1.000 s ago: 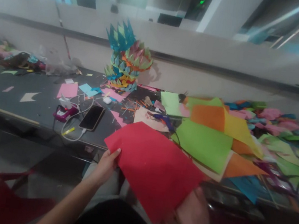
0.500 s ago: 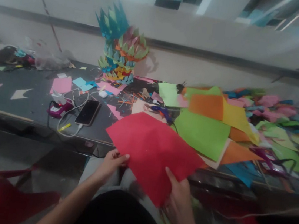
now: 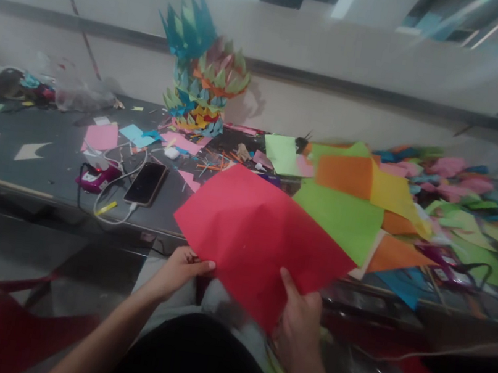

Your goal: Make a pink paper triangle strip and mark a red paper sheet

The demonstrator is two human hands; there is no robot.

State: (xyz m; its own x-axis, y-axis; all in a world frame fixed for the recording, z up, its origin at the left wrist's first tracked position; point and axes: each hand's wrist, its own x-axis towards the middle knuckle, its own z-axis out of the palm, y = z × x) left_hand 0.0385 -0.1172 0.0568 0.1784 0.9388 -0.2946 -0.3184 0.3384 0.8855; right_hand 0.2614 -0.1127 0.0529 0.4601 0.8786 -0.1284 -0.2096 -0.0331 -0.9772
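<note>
Forward creeps the red paper sheet (image 3: pixel 254 234), right of the smartphone (image 3: pixel 146 184), long axis slanting far-left to near-right; left hand (image 3: pixel 181 271) and right hand (image 3: pixel 301 319), nearly closed, pinch its near edge.

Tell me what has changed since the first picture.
The red paper has moved forward over the table, now hiding most of the blue tool. The left hand grips farther from the paper's left corner, and the right hand now shows its thumb on top. The phone and the paper craft stayed put.
</note>
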